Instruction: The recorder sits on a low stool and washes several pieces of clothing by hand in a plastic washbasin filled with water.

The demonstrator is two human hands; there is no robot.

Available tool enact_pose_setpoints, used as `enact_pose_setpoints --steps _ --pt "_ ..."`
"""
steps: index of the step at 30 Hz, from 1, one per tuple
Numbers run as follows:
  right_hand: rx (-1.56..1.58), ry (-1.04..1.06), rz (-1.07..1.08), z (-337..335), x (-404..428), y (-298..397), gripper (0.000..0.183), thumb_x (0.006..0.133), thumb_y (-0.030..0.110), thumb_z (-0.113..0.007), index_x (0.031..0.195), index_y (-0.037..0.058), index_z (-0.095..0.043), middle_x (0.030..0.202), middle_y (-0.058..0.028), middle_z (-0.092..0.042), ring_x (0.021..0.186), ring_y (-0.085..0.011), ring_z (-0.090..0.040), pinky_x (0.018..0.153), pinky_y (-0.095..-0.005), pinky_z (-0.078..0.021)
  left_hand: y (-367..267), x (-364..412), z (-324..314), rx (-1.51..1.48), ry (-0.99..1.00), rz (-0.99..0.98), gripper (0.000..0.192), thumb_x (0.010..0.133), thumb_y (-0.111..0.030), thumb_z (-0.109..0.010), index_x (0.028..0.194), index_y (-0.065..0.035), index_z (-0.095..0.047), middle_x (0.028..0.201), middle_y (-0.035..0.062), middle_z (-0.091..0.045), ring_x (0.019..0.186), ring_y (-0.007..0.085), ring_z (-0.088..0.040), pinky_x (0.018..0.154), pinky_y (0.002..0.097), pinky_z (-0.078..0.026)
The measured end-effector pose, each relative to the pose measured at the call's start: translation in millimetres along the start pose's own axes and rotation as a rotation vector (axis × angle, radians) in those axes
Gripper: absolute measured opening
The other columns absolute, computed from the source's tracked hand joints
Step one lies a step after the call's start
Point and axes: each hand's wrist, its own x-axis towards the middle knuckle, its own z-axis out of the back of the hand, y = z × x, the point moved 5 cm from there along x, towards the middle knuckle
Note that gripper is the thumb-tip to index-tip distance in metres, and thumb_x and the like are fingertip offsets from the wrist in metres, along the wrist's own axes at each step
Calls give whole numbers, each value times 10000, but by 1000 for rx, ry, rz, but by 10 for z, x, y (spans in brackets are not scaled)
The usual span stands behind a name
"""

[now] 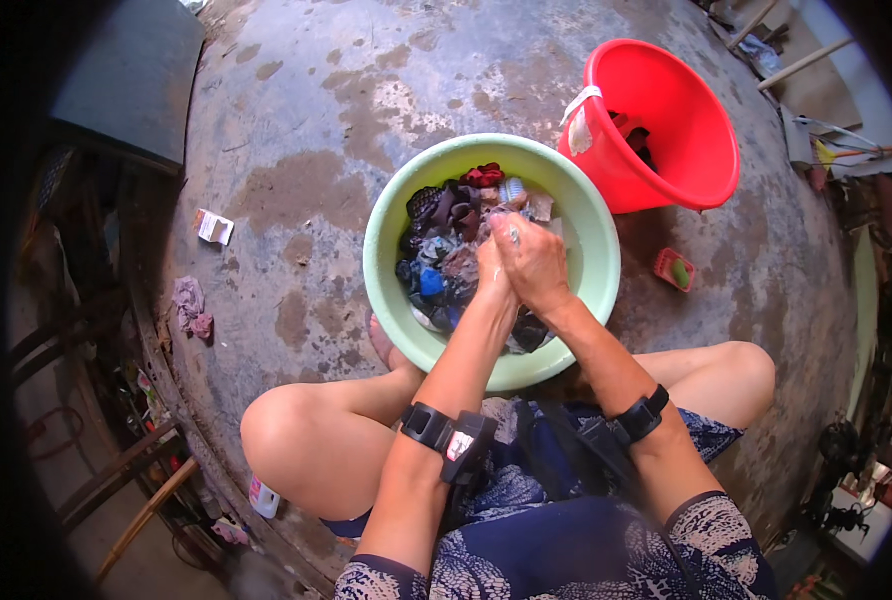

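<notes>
A pale green plastic basin (380, 247) stands on the floor between my bent legs. Wet clothes (446, 214) lie in it, dark for the most part, with a red piece (483, 175) at the far side and a bright blue patch (431, 281) at the left. Over the basin's middle, my left hand (493, 264) and my right hand (533, 259) are pressed together with curled fingers. A whitish bit shows at the right hand; whatever lies between the palms is hidden. Just beyond them is a blue-and-white ridged item (512, 190), perhaps a scrubbing brush.
A tilted red bucket (686, 97) with dark cloth inside stands behind the basin, at the right. Nearby sits a small red basket (671, 270) holding a green piece. A small carton (213, 227), a crumpled cloth (189, 301) and a white bottle (264, 498) are at the left.
</notes>
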Motion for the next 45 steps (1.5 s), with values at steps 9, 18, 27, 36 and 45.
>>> enact_pose_setpoints --steps 9,18,27,36,45 --pt "599 108 -502 -17 263 -1044 386 857 348 -465 676 23 -571 582 -77 -566 576 -165 -531 563 -296 -409 -121 -93 -371 282 112 -113 265 861 -280 -482 729 -62 -556 648 2 -515 536 94 -466 495 233 -377" --pt "369 -33 -823 -20 -161 -1881 397 821 448 -494 1030 113 -524 964 -34 -529 815 -113 -505 501 -214 -433 18 441 793 428 -243 96 321 875 -431 -352 817 -144 -483 751 19 -568 658 157 -559 533 314 -449" --pt "-53 434 -405 -591 -706 -2030 329 700 79 -530 1027 51 -497 948 -195 -535 919 -322 -514 782 -369 -406 474 418 1257 400 -322 365 427 851 -432 -418 1180 -164 -372 1222 64 -382 1102 254 -383 839 527 -356" --pt "521 270 -483 -500 -200 -1495 352 637 -14 -426 962 13 -557 927 -90 -578 899 -166 -533 809 -263 -403 496 463 1197 206 -205 432 500 838 -514 -376 1166 -137 -393 1135 59 -479 1043 227 -463 761 437 -431" --pt "69 159 85 -319 -300 -35 332 794 343 -539 921 39 -503 1044 -191 -500 960 -326 -496 803 -374 -394 89 413 390 -214 402 312 413 849 -435 -435 999 -59 -520 950 76 -557 877 206 -534 698 348 -457"
